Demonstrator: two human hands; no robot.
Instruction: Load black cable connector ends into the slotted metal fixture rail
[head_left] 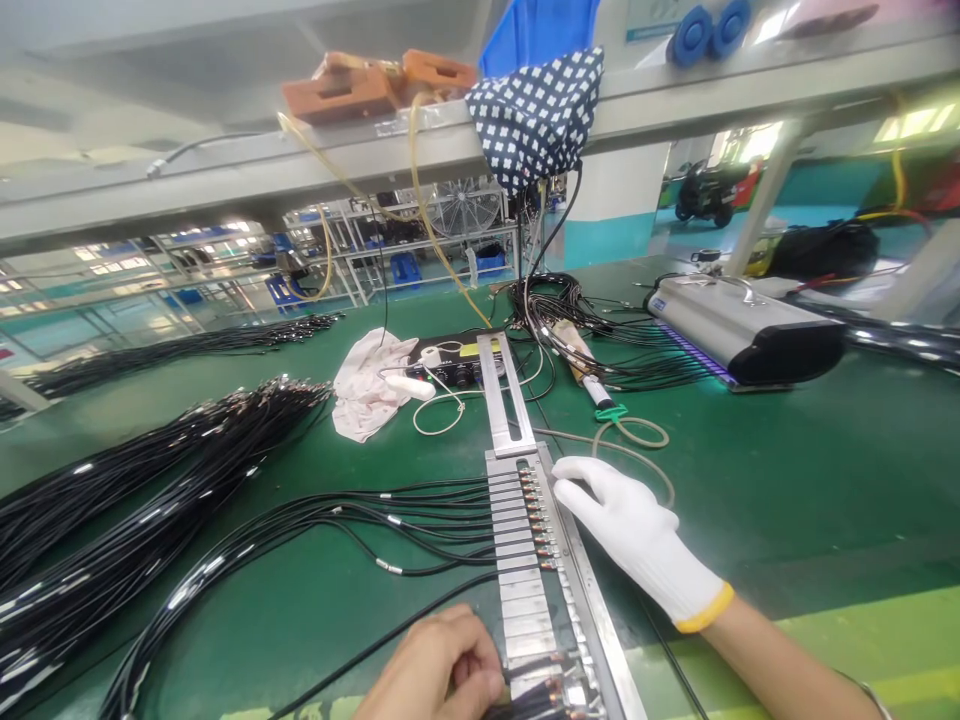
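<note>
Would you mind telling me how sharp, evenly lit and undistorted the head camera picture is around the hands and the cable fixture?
Head view: the gloved right hand and metal fixture are sharp and evenly lit; the bare left hand is cut by the bottom edge; the overhead shelf bows from wide-angle distortion; background windows are overexposed; the UV lamp casts a purple glow.

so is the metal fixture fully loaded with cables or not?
Partly loaded. On the metal fixture, black cables with copper tips fill the upper slots; several middle slots sit empty. The left hand is by the lowest ones.

A factory assembly floor: a green-matted worktop (787,480) strewn with bundled black cables (135,500), a metal fixture (525,560), and storage racks (360,250) behind.
</note>
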